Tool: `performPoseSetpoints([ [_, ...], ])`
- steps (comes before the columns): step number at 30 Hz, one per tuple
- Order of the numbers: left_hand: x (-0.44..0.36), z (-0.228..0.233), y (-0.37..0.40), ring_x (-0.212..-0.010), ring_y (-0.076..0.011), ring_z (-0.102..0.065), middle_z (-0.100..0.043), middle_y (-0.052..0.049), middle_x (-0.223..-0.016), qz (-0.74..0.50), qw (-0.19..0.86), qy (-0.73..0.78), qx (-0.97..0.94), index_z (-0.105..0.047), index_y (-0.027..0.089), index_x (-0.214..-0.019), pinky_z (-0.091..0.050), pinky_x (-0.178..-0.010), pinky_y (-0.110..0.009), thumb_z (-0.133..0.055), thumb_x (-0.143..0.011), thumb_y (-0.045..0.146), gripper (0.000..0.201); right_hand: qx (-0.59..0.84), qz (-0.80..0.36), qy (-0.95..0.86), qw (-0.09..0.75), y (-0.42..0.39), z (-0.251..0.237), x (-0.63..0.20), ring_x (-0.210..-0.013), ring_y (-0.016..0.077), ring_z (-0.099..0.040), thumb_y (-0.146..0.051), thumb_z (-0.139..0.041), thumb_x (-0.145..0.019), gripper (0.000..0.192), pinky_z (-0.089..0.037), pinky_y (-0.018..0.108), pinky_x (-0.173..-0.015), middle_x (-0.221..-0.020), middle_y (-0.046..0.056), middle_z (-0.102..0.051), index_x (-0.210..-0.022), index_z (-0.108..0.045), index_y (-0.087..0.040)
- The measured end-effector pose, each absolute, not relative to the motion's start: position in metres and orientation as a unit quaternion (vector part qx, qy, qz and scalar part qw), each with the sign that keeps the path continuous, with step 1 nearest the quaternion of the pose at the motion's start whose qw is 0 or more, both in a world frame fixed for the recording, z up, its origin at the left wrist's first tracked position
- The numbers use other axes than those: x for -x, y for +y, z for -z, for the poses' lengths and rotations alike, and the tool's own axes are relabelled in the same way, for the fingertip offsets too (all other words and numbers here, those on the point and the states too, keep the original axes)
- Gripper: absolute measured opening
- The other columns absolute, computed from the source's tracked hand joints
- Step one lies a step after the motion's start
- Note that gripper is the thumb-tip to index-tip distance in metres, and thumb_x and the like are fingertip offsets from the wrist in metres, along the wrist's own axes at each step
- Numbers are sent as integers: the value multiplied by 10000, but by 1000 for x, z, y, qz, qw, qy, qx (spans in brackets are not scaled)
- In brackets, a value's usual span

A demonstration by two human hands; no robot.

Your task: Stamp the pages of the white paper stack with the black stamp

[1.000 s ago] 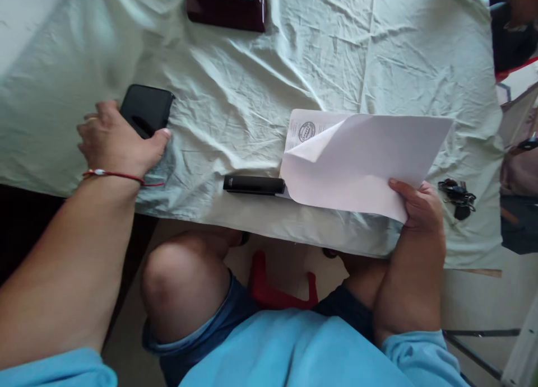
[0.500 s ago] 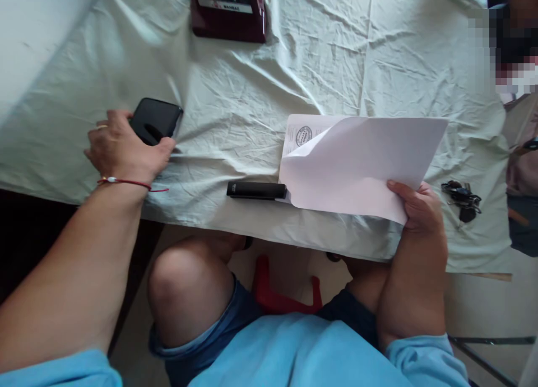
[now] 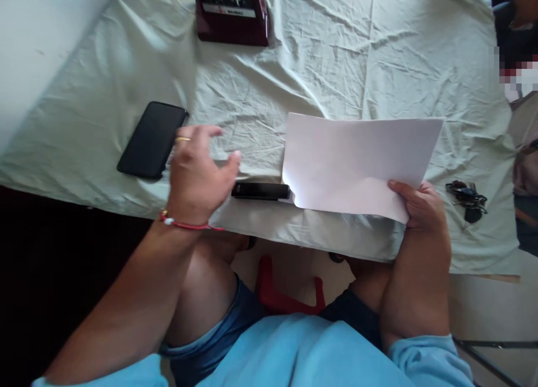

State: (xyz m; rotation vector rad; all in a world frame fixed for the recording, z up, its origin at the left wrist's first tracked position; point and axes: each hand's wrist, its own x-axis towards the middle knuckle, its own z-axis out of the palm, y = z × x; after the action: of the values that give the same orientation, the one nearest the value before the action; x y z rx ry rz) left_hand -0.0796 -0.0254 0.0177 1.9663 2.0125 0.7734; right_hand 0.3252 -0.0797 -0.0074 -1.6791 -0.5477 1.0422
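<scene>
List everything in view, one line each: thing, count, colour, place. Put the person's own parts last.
tablecloth: one, pale green, creased, covering the table.
phone: one, black, flat on the cloth at the left.
slim bar-shaped object: one, black, near the front edge, beside the paper.
paper: white, count unclear, front right of centre.
keys: one bunch, dark, far right.
box-like device: one, maroon, back centre.
stool: one, red, under the table.
left hand: open above the cloth between phone and bar, gold ring, red wrist cord.
right hand: pinching the paper's near right corner.
</scene>
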Motion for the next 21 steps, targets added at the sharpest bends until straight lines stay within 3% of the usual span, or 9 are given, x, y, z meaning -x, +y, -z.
performPoseSetpoints([
  [2,53,-25,-23,-1245,-314,-723,-785,-114,-1255,-278,165,643,-694,-773,228,-1069,-587,-1107,-454,-686,-944,252,154,698,-434,-230,521,-79,9,-325,-664,149,-716,-297,-1036,-447,461,-608,215,-569,-867,29,-815,-843,-832,-180],
  [4,31,-29,-18,-1042,-267,-771,-827,-70,-1079,-269,213,615,-710,-786,242,-963,-597,-1014,-408,-662,-975,269,128,696,-432,-231,526,-79,10,-325,-672,147,-719,-298,-1032,-453,452,-610,213,-577,-871,26,-816,-842,-832,-182],
  [7,11,-28,-12,-949,-255,-772,-848,-76,-1022,-246,255,581,-733,-805,204,-953,-590,-940,-389,-647,-990,271,175,696,-429,-232,528,-80,11,-327,-669,148,-719,-302,-1030,-467,449,-607,217,-571,-873,25,-817,-854,-835,-183],
  [13,4,-4,-19,-956,-274,-755,-825,-130,-1104,-211,272,564,-750,-806,165,-1061,-597,-964,-448,-641,-1003,259,199,697,-405,-230,546,-82,8,-327,-685,137,-718,-276,-1001,-475,444,-609,200,-592,-888,27,-815,-868,-828,-163],
  [16,7,0,-20,-1117,-287,-746,-784,-143,-1251,-254,287,567,-729,-769,153,-1185,-606,-1049,-457,-675,-978,242,244,688,-379,-228,576,-79,6,-324,-715,125,-716,-257,-965,-460,440,-610,180,-622,-896,18,-809,-859,-808,-157],
  [21,7,-7,-9,-1360,-318,-661,-689,-175,-1462,-294,346,586,-671,-631,134,-1368,-579,-1167,-490,-770,-876,226,520,665,-334,-216,631,-71,9,-321,-761,138,-709,-204,-907,-467,406,-622,204,-651,-892,35,-780,-837,-754,-136],
])
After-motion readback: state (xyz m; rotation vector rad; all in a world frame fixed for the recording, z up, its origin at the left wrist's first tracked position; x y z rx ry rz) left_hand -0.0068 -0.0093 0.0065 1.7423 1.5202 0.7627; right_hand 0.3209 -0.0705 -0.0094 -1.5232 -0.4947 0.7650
